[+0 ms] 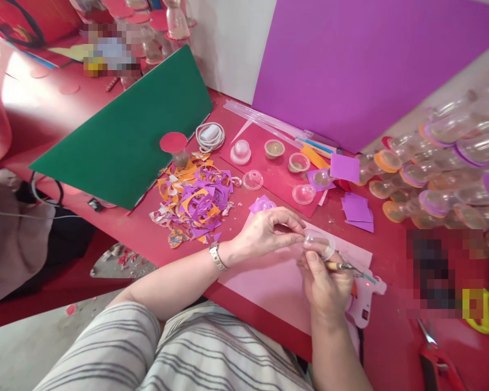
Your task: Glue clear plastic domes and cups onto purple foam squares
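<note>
Above the pink sheet (264, 282), I hold a small clear plastic cup (320, 244) tilted on its side. My left hand (269, 231) pinches its left end between thumb and fingers. My right hand (328, 282) grips the cup from below, thumb against its side. A slim tool with a yellowish handle and metal end (342, 266) is also in the right hand, pointing right; its exact kind is unclear. Just right of that hand lies a white glue gun (364, 309) with a small red light. Close above my left hand, a clear dome lid sits on a purple piece (263, 203).
Purple and orange paper scraps (206, 198) are heaped at left, near a green board (134, 130). Clear cups and lids (274, 149) stand behind my hands. Purple squares (357, 212) and stacked clear bottles (444, 163) are at right; red-handled pliers (440, 369) lie near the front.
</note>
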`<act>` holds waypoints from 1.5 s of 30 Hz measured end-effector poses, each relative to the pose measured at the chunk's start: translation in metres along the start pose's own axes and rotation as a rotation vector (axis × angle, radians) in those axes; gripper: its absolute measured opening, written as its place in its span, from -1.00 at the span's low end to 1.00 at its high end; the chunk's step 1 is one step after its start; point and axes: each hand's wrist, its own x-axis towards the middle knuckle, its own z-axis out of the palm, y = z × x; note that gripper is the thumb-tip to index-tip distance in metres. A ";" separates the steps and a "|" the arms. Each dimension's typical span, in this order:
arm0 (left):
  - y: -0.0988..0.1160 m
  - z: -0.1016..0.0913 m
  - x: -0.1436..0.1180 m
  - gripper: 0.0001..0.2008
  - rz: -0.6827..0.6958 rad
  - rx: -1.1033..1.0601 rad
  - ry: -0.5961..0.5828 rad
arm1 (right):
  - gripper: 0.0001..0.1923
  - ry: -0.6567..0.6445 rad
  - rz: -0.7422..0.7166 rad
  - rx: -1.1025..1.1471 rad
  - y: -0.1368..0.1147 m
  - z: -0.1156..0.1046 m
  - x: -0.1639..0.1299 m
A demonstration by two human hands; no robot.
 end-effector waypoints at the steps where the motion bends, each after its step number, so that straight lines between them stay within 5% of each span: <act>1: 0.000 0.000 0.000 -0.94 -0.007 -0.017 -0.010 | -0.87 -0.003 -0.009 -0.013 0.000 0.000 0.000; 14: -0.004 0.000 -0.001 -0.92 -0.053 -0.110 -0.069 | -0.89 -0.012 -0.055 -0.006 0.001 -0.001 -0.001; 21: -0.003 -0.002 0.002 -0.89 -0.092 -0.119 -0.049 | -0.86 -0.008 0.054 0.081 0.002 0.000 0.001; 36: -0.002 0.000 -0.001 -0.80 -0.225 -0.385 -0.076 | -0.92 -0.102 -0.223 -0.084 -0.004 -0.004 0.004; 45: -0.006 0.004 -0.001 -0.90 -0.202 -0.238 -0.043 | -0.96 -0.094 -0.184 -0.111 0.003 -0.008 0.001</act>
